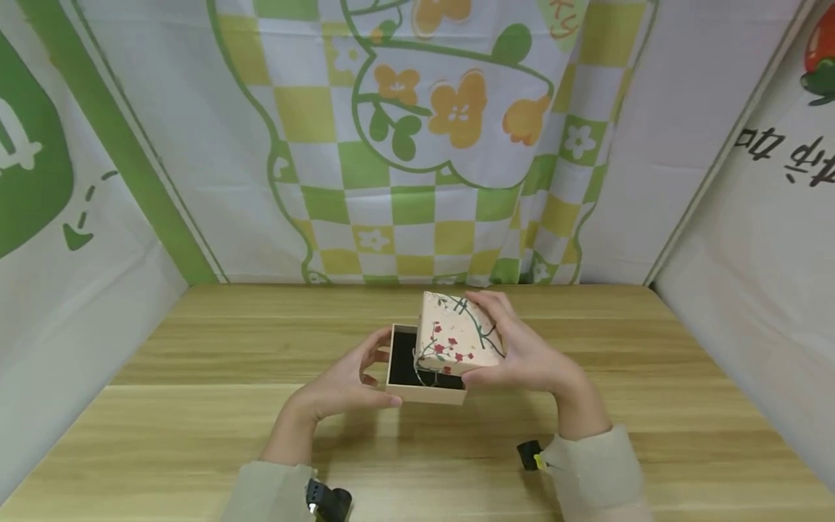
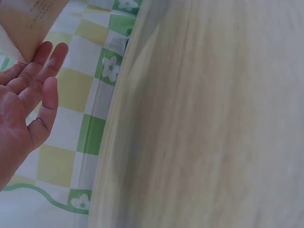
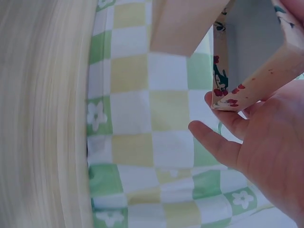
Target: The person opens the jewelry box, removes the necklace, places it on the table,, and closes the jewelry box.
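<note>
In the head view my left hand [image 1: 346, 380] grips the cream bottom of a small square gift box [image 1: 427, 394], thumb at its front wall and fingers round its left side. Black lining shows inside. My right hand [image 1: 525, 355] holds the box lid [image 1: 450, 330], cream with red blossoms and dark green branches, tilted over the right part of the bottom. A thin cord [image 1: 418, 375] loops down at the lid's front left corner. The left wrist view shows small print on the underside of the box bottom [image 2: 33, 21]. The lid's pale inside [image 3: 251, 42] faces the right wrist camera.
A wooden table [image 1: 196, 406] lies under the hands. Behind it hangs a green and yellow checked cloth [image 1: 404, 217], with white printed side walls [image 1: 737, 239] left and right. Small black wrist cameras [image 1: 331, 500] sit at both sleeves.
</note>
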The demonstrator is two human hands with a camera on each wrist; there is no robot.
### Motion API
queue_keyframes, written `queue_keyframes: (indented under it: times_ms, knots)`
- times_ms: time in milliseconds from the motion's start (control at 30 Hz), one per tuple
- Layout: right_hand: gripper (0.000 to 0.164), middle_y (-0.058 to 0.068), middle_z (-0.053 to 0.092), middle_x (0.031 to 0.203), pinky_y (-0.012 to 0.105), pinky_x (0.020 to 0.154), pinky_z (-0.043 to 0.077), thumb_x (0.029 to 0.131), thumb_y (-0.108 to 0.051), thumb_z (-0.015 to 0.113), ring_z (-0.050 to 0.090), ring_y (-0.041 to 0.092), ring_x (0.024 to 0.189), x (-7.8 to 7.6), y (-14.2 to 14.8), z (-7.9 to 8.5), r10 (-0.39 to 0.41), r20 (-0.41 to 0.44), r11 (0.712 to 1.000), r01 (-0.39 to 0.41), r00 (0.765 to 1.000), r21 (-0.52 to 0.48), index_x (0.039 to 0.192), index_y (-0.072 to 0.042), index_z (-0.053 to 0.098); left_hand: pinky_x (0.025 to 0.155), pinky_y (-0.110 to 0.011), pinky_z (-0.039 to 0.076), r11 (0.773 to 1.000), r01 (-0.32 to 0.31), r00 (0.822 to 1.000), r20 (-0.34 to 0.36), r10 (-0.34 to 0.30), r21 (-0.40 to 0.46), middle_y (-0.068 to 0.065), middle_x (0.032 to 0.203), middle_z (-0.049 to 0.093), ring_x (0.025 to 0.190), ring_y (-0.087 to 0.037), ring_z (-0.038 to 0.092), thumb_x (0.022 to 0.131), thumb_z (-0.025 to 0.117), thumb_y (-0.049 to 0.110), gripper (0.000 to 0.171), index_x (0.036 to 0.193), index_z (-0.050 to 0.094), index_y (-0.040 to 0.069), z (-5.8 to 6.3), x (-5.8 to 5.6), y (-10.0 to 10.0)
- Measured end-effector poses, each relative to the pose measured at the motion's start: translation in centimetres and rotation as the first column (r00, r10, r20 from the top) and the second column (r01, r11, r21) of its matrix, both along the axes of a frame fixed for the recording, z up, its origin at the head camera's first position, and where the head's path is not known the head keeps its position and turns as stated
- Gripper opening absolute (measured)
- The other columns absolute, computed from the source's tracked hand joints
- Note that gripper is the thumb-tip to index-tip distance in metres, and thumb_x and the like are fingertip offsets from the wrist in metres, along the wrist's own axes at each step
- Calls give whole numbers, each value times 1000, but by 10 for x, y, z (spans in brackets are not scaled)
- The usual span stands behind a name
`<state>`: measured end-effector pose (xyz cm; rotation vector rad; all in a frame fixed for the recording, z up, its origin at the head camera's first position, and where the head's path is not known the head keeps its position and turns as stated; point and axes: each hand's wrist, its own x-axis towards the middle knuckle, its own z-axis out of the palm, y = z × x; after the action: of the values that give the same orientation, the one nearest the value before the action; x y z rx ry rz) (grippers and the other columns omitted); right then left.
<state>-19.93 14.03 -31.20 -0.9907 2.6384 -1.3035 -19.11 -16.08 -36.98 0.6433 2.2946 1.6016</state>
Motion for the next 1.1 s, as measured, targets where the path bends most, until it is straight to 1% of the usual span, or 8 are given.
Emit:
queue_keyframes:
  times_ms: [133, 300, 367, 533, 633, 800, 933, 1100]
  knots:
    - [111, 5, 27, 153, 54, 108, 35, 68, -27, 91, 39, 28, 131, -1, 15, 0, -18, -12, 1000, 18, 1000, 14, 156, -22, 23, 103, -47, 43, 1000, 3, 1000, -28, -3, -1, -14, 161, 26, 141, -34, 38, 76, 85, 23, 112, 159, 12, 12, 3, -1, 3]
    - [107, 8, 25, 155, 57, 109, 32, 71, -22, 89, 33, 29, 135, -4, 37, 0, -26, -9, 1000, 26, 1000, 2, 155, -21, 23, 104, -46, 43, 1000, -15, 1000, -24, 15, 3, -13, 162, 24, 142, -33, 37, 76, 85, 21, 111, 159, 13, 12, 3, -1, 1]
    - [105, 8, 24, 155, 56, 107, 32, 73, -21, 88, 32, 29, 135, -4, 46, 0, -40, 4, 999, 40, 999, 15, 155, -22, 23, 103, -45, 43, 1000, -22, 1000, -22, 23, 9, -14, 162, 23, 142, -34, 35, 77, 84, 21, 110, 159, 12, 12, 2, -1, -2]
    - [104, 9, 24, 153, 54, 104, 36, 75, -26, 87, 34, 31, 132, -5, 62, -3, -66, 23, 995, 64, 998, 73, 155, -18, 21, 102, -44, 44, 999, -45, 998, -33, 46, 23, -16, 161, 25, 144, -38, 33, 78, 83, 20, 107, 159, 14, 10, -1, -2, -12]
    - [106, 10, 26, 151, 55, 104, 35, 74, -29, 88, 35, 31, 132, -7, 67, -7, -76, 32, 994, 73, 997, 87, 155, -17, 21, 104, -48, 44, 998, -59, 998, -27, 59, 22, -15, 161, 25, 144, -37, 32, 78, 84, 21, 107, 159, 14, 11, 0, -2, -13]
    - [108, 12, 28, 150, 57, 105, 36, 71, -28, 89, 37, 31, 130, -10, 71, -15, -89, 39, 990, 84, 995, 115, 154, -13, 22, 107, -56, 41, 998, -60, 998, -16, 60, 21, -14, 162, 24, 145, -36, 32, 77, 84, 21, 108, 159, 14, 12, 1, -1, -12]
    - [106, 16, 30, 149, 62, 106, 36, 71, -30, 89, 38, 35, 131, -13, 75, -23, -95, 9, 980, 92, 995, 174, 153, -8, 25, 106, -54, 42, 998, -51, 998, -23, 52, 21, -17, 162, 23, 144, -37, 33, 77, 84, 21, 109, 159, 13, 10, 1, -1, -11]
    - [103, 17, 33, 146, 61, 106, 37, 69, -31, 89, 38, 36, 132, -15, 78, -37, -81, 4, 971, 78, 997, 226, 149, -5, 30, 105, -49, 44, 999, -46, 999, -21, 46, 13, -18, 162, 23, 144, -37, 33, 77, 84, 21, 110, 159, 11, 9, 0, 0, -11]
